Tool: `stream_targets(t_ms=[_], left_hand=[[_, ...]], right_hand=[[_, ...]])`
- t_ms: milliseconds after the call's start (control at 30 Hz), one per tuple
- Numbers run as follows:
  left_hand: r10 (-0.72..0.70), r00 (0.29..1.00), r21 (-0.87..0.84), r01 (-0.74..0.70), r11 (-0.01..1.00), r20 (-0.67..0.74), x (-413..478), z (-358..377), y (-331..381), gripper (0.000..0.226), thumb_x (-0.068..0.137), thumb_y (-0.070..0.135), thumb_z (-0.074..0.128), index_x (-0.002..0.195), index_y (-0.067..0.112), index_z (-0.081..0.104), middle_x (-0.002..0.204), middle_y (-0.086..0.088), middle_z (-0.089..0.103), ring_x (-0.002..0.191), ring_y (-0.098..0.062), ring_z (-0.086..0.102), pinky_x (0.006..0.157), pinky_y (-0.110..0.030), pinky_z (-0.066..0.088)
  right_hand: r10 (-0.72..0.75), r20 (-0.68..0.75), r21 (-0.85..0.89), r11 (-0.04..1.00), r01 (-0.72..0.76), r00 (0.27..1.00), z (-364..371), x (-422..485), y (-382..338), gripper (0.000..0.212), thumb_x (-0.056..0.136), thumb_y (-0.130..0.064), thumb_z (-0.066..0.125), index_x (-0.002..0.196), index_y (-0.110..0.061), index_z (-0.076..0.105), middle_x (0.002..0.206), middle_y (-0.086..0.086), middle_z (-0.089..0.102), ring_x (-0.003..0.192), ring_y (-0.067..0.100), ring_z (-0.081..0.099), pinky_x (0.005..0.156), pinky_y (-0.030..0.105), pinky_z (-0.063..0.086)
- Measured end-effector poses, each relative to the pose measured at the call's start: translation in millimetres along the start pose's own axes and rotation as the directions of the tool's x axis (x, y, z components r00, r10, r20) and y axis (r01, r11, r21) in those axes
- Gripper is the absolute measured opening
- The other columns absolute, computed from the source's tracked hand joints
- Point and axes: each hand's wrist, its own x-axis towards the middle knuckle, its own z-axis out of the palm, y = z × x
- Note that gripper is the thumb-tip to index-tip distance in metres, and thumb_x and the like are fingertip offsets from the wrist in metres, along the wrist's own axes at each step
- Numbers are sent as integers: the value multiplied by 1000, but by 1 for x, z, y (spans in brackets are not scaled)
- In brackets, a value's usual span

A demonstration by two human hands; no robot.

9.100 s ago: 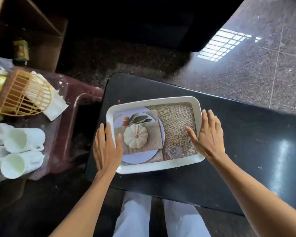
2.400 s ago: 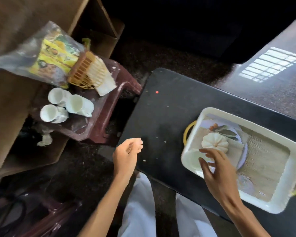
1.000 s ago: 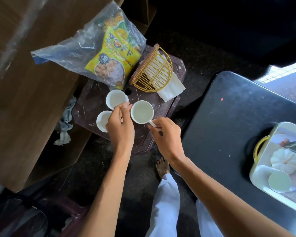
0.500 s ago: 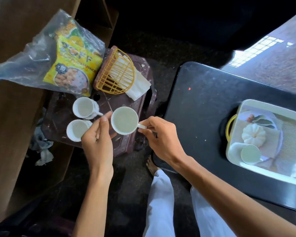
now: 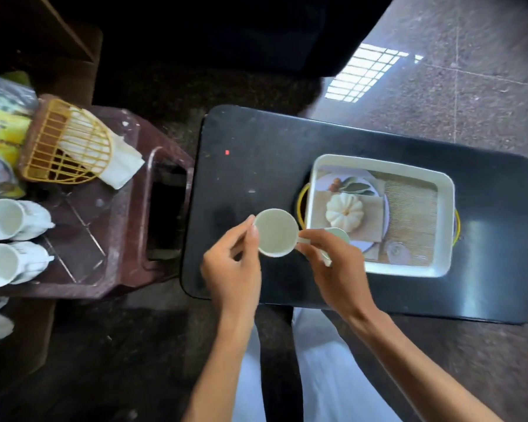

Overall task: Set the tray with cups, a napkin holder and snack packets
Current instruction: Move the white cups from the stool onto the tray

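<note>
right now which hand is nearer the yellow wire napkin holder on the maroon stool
Left. The left hand is over the black table's near-left edge, on the stool side of the held white cup; the right hand is farther from the yellow wire napkin holder, by the tray.

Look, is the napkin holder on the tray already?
No, the napkin holder lies on the brown stool, away from the tray.

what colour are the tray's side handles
Yellow, on the white rectangular tray; the left handle shows best in the head view.

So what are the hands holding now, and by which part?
A white cup: the right hand pinches its handle, and the left hand steadies the rim with its fingers.
</note>
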Motion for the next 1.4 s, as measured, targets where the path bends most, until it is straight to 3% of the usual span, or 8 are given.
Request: stream_targets(t_ms=[200, 367, 567, 700, 833, 967, 1033, 1400], left_hand=[[-27, 992, 71, 18, 997, 120, -36, 91, -25, 18, 95, 23, 69, 109, 23, 81, 105, 6, 82, 99, -14, 77, 90, -49, 62], [-25, 988, 134, 4, 991, 155, -61, 149, -40, 19, 96, 21, 70, 102, 37, 77, 108, 9, 80, 101, -9, 75, 92, -43, 63], [-117, 983, 199, 88, 976, 139, -71, 185, -63, 26, 95, 15, 72, 96, 41, 75, 108, 9, 78, 105, -14, 74, 95, -46, 61], [-95, 989, 301, 57, 952, 116, -71, 193, -73, 20, 94, 16, 72, 110, 26, 79, 110, 10, 78, 104, -8, 72, 96, -38, 61], [-65, 992, 369, 19, 929, 112, -70, 195, -75, 19, 96, 21, 69, 112, 26, 79, 109, 14, 77, 104, -5, 70, 96, -28, 58], [-84, 994, 317, 56, 947, 76, -64, 192, -77, 19, 100, 17, 62, 105, 24, 79, 108, 2, 80, 106, -20, 74, 98, -43, 60], [-77, 995, 282, 54, 958, 69, -62, 189, -77, 19, 101, 15, 60, 103, 19, 78, 105, -1, 80, 101, -17, 76, 95, -44, 61], [-38, 999, 131, 33, 991, 35, -52, 168, -69, 19, 102, 8, 59, 97, 18, 75, 89, 4, 82, 89, -11, 79, 76, -18, 60]], right_hand=[[20, -147, -42, 999, -26, 989, -80, -9, 68, 18, 85, -8, 75, 102, -10, 77, 97, -6, 74, 84, 14, 71, 76, 26, 57], [101, -198, 57, 994, -91, 975, -117, -13, 126, 19, 84, -2, 76, 101, -10, 78, 95, -5, 75, 87, 13, 73, 79, 39, 61], [115, -198, 115, 989, -94, 973, -128, -15, 175, 32, 76, 15, 74, 99, -7, 78, 93, -1, 75, 87, 7, 71, 81, 19, 57], [125, -189, 121, 987, -103, 974, -124, -12, 192, 31, 76, 15, 75, 98, -6, 78, 92, -2, 75, 85, 14, 73, 80, 26, 59], [96, -175, 99, 992, -79, 980, -121, -13, 200, 26, 78, 8, 77, 98, -9, 79, 93, -8, 73, 85, 6, 70, 81, 15, 55], [90, -158, 109, 991, -73, 983, -121, -14, 207, 21, 80, 1, 77, 98, -10, 79, 92, -3, 76, 86, 11, 72, 80, 23, 58], [100, -149, 115, 990, -83, 984, -120, -15, 211, 20, 81, 0, 78, 98, -10, 79, 93, 0, 77, 87, 12, 73, 79, 28, 59], [138, -113, 130, 984, -123, 984, -109, -18, 222, 24, 80, 5, 78, 99, -9, 79, 92, -1, 76, 89, 12, 72, 81, 33, 61]])
